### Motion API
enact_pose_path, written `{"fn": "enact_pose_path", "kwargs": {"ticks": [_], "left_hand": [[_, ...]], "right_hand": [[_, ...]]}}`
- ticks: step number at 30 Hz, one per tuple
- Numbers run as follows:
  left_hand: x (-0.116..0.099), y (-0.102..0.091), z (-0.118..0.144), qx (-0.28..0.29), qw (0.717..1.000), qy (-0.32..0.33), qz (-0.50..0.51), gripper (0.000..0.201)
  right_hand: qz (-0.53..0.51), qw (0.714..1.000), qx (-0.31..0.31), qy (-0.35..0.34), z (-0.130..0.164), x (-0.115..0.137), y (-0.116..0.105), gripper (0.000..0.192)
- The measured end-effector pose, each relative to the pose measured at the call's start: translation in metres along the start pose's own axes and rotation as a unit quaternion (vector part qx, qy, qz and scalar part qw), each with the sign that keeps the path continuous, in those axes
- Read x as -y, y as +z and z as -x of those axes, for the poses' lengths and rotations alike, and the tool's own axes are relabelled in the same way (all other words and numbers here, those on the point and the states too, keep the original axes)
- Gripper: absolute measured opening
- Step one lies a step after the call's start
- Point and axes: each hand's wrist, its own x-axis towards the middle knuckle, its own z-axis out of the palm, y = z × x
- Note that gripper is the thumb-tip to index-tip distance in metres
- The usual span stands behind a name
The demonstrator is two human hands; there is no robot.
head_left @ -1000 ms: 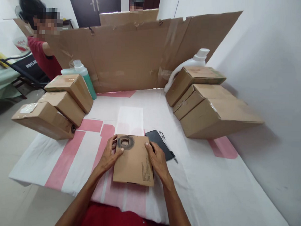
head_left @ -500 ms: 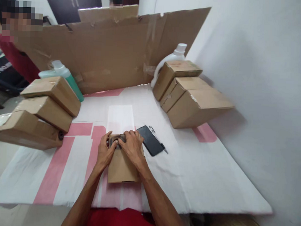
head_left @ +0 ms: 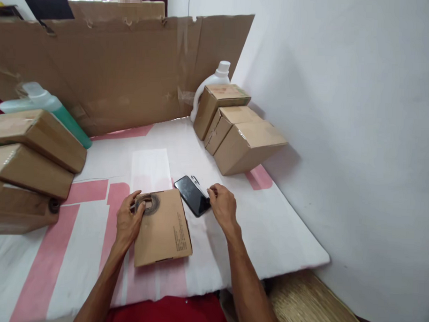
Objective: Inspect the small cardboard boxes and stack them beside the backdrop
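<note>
A small brown cardboard box (head_left: pixel 162 232) lies flat on the white and pink table cover (head_left: pixel 268 219) in front of me. It has a dark ring mark (head_left: pixel 148 203) at its far left corner. My left hand (head_left: pixel 128 221) rests on the box's left side, thumb by the ring. My right hand (head_left: pixel 222 207) is off the box, its fingertips at the near end of a black phone (head_left: pixel 191 195) and on a pen (head_left: pixel 198 185) lying beside it. Whether the fingers grip the pen is unclear.
Three brown boxes (head_left: pixel 236 129) lean in a row at the back right, a white jug (head_left: pixel 212 83) behind them. More boxes (head_left: pixel 27 166) stack at the left with a green bottle (head_left: pixel 50 110). A cardboard screen (head_left: pixel 115 68) stands along the back. The wall is close on the right.
My right hand has left the box top and moved right to the phone and pen. My view has swung to the right. The left hand stays on the box.
</note>
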Motion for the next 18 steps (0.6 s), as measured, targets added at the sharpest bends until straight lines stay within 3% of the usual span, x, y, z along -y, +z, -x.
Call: {"fn": "enact_pose_path", "kwargs": {"ticks": [3,7,15,18], "left_hand": [[-0.002,0.0,0.001,-0.004,1.0,-0.002,0.003,0.046],[-0.002,0.0,0.002,-0.003,1.0,-0.001,0.008,0.045],[-0.002,0.002,0.003,-0.007,1.0,-0.003,0.023,0.045],[0.0,0.003,0.004,-0.011,0.999,-0.003,0.03,0.044]], "right_hand": [[0.022,0.998,0.047,0.019,-0.015,-0.02,-0.003,0.015],[0.015,0.995,0.1,0.02,-0.019,-0.021,0.005,0.015],[-0.072,0.982,0.167,0.05,-0.003,-0.03,0.007,0.019],[-0.115,0.979,0.152,0.065,0.007,-0.032,-0.004,0.021]]}}
